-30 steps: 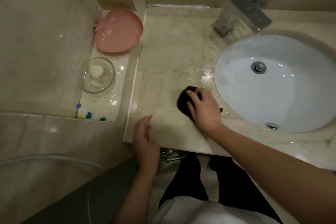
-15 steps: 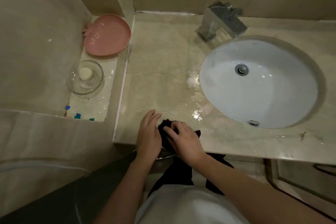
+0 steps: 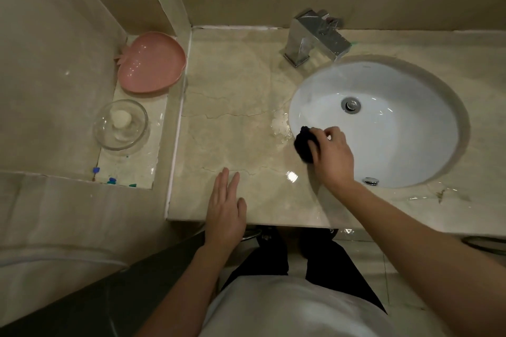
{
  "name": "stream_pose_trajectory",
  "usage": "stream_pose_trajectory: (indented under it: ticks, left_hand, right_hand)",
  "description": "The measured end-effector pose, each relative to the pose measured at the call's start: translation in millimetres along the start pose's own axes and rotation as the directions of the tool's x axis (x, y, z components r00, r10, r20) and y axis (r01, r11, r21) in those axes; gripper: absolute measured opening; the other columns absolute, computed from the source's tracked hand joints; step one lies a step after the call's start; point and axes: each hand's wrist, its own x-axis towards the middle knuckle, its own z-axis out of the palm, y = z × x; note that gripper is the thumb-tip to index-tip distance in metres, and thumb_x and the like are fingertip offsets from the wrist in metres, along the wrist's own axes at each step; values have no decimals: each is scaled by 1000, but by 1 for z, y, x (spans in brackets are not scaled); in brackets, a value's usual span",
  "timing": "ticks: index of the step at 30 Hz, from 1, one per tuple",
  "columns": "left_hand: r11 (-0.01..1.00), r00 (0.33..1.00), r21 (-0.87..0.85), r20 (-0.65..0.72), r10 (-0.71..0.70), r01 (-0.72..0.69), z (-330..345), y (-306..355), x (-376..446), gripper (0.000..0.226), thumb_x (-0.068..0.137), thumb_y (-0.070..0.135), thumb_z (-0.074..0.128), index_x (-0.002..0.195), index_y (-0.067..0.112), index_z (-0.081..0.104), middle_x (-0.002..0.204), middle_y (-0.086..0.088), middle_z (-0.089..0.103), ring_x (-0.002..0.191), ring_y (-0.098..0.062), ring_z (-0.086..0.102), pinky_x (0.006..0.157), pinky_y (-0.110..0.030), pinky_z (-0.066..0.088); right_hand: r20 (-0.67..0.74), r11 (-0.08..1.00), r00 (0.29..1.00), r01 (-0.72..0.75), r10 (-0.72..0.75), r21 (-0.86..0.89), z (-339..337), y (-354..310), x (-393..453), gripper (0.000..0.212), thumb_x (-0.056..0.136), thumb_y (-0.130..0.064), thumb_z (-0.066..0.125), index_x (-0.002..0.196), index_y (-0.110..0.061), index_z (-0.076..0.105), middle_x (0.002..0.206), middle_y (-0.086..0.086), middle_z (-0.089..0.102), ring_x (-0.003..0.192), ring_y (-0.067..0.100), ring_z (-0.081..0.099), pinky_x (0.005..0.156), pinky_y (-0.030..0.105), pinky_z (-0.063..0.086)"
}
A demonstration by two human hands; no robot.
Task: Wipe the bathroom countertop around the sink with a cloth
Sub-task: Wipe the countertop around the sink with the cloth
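Beige marble runs across this bathroom, covering the walls and the worktop [image 3: 232, 107], whose front edge lies just beyond the person's white shirt and dark trousers. Nearest on that surface is the left hand [image 3: 226, 206], resting palm down at the front edge with its fingers straight and close together, holding nothing. Farther in and to the right, the right hand [image 3: 332, 154] has its fingers curled round a dark cloth [image 3: 305, 145], gripping it bunched up against the wet marble at the left rim of the sink [image 3: 397, 145]. Part of the cloth sticks out past the fingertips toward the basin edge. Shiny patches of water [image 3: 280, 130] lie on the marble just left of the cloth, and another glint sits nearer the front, below the right wrist. Thin cracks cross the stone between the 2 hands. White and oval, the sink is set under the marble, with a metal drain [image 3: 350, 105] in its bottom and a small chrome overflow cap [image 3: 370, 180] on its near wall. Behind the basin, against the back wall, stands a square chrome tap [image 3: 317, 37].

Left of the worktop, a lower recessed ledge [image 3: 137, 161] holds a clear glass bowl [image 3: 121, 124] with a pale round object inside, and behind it a pink fruit-shaped dish [image 3: 152, 63]. Some small blue and green bits [image 3: 112, 180] lie at the ledge's near end.
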Motion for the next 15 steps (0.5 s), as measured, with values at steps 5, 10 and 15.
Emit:
stream_pose_trajectory:
  ticks: [5, 10, 15]
  left_hand:
    - [999, 999, 37, -35, 21, -20, 6, -1, -4, 58, 105, 19, 37, 159, 21, 16, 168, 0, 0, 155, -15, -3, 125, -33, 7]
    - [998, 997, 52, -55, 48, -45, 9, -5, -6, 57, 105, 20, 39, 159, 20, 19, 168, -2, 4, 155, -17, 1, 124, -34, 9]
    - [998, 997, 57, -73, 12, -8, 11, 2, -5, 57, 104, 14, 39, 158, 15, 23, 168, -5, 7, 154, -19, 4, 126, -37, 10]
  right_hand:
    - [5, 945, 945, 326, -326, 29, -5, -17, -71, 30, 93, -25, 59, 122, -20, 63, 105, 8, 57, 89, 28, 55, 69, 33, 49]
    - [235, 716, 698, 698, -676, -14, 17, 24, -111, 57, 74, -16, 84, 124, -22, 58, 109, 8, 58, 87, 26, 60, 73, 33, 52]
    - [92, 856, 855, 515, -510, -40, 13, 33, -70, 33, 88, -22, 72, 120, -17, 63, 104, 11, 58, 87, 31, 59, 70, 37, 52]
